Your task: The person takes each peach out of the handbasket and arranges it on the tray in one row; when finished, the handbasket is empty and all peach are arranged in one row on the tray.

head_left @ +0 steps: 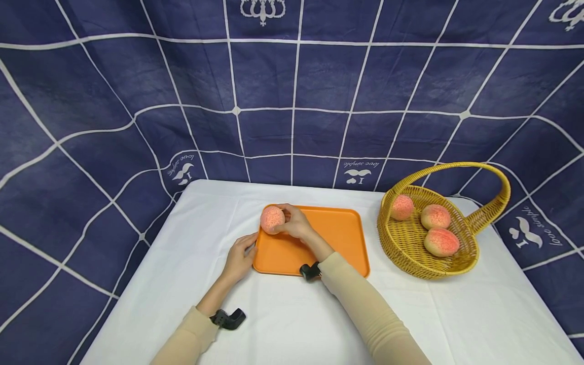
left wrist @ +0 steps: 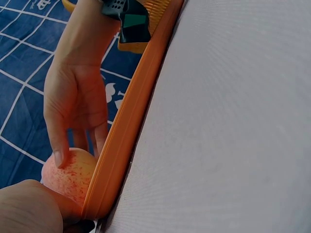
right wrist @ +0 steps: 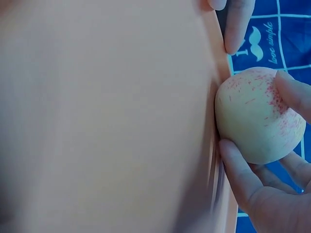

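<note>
My right hand (head_left: 295, 223) holds a pink-speckled peach (head_left: 272, 219) over the far-left corner of a rectangular orange tray (head_left: 337, 238). In the right wrist view, its thumb and fingers reach round the sides of the peach (right wrist: 260, 116), which sits close against the tray's rim. My left hand (head_left: 240, 257) lies beside the tray's left edge, its extended fingertips and thumb right at the rim. In the left wrist view, the left hand (left wrist: 34, 206) shows at the lower left, overlapping part of the peach (left wrist: 70, 172).
Right of the tray stands a yellow woven basket (head_left: 398, 248) with a tall arched handle. Inside it lie three peaches, one peach (head_left: 441, 242) nearest the front. A white cloth (head_left: 296, 314) covers the table, and a dark blue checked curtain (head_left: 328, 91) hangs behind and at the sides.
</note>
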Available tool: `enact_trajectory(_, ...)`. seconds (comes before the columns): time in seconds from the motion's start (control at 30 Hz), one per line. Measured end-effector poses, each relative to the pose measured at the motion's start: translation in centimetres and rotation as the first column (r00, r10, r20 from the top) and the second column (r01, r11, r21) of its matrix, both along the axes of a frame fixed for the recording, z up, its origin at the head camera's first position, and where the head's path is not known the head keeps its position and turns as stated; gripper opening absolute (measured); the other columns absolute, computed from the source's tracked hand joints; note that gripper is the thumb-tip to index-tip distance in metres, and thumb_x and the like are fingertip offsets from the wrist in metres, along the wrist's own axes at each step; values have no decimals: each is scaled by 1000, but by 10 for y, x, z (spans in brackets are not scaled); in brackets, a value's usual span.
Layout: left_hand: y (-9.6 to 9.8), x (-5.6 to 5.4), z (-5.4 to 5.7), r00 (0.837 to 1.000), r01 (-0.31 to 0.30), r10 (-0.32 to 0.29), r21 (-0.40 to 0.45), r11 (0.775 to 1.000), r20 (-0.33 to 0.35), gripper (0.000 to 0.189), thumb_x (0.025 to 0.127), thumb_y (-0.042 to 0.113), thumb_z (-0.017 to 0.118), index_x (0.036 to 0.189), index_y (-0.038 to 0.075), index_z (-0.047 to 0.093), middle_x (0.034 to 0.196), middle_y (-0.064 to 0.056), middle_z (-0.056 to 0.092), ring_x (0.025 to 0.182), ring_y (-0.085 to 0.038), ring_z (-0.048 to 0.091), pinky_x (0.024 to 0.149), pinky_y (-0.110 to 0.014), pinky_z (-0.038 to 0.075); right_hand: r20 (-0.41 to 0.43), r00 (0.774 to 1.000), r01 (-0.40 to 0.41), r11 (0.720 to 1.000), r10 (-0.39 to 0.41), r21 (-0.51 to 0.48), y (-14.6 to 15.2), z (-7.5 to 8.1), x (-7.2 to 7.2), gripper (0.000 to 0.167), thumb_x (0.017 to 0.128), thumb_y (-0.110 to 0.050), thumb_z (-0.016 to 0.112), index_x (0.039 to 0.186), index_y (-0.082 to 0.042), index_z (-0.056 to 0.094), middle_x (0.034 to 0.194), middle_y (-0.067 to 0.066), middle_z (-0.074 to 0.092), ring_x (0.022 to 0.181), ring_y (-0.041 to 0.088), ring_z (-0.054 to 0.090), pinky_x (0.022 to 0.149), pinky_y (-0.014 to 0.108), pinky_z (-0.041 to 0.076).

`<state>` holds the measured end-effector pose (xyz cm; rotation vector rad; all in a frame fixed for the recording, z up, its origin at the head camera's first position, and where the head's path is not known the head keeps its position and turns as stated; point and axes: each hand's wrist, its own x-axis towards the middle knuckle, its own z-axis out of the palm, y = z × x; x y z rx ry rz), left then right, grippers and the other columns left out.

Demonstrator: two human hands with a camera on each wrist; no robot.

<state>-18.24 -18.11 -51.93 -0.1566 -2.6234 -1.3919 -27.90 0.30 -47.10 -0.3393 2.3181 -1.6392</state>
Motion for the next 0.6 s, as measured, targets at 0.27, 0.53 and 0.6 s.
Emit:
enact_trajectory(0.27, 0, 1, 0, 1000, 1, -1, 6, 1000, -2, 42, 94, -1, 57, 135, -5, 54, 139, -21, 56, 132, -37, 47, 113, -52, 36, 1, 1000, -16, 1000, 16, 15, 1, 1, 0, 73, 71, -7, 84, 138, -11, 54, 132, 15, 58, 117, 29, 58, 91, 35, 55)
enact_trajectory(0.53, -1, 0, -1, 1000, 4, -4, 6, 1000, 10, 42, 94, -1, 56, 135, -5, 54, 139, -20, 55, 133, -36, 46, 114, -52, 35, -5, 999, -45, 999, 45, -6, 22, 14, 3, 79, 74, -8, 84, 144, -13, 48, 143, 17, 50, 124, 35, 57, 96, 40, 55)
enact_trajectory(0.6, -1, 0, -1, 1000, 5, -5, 4, 1000, 8, 42, 94, 0, 56, 135, -4, 54, 140, -20, 55, 133, -36, 46, 114, -52, 35, -43, 998, -54, 999, 54, -5, 32, 22, 9, 77, 75, -9, 83, 143, -15, 49, 145, 17, 49, 126, 35, 56, 94, 40, 56)
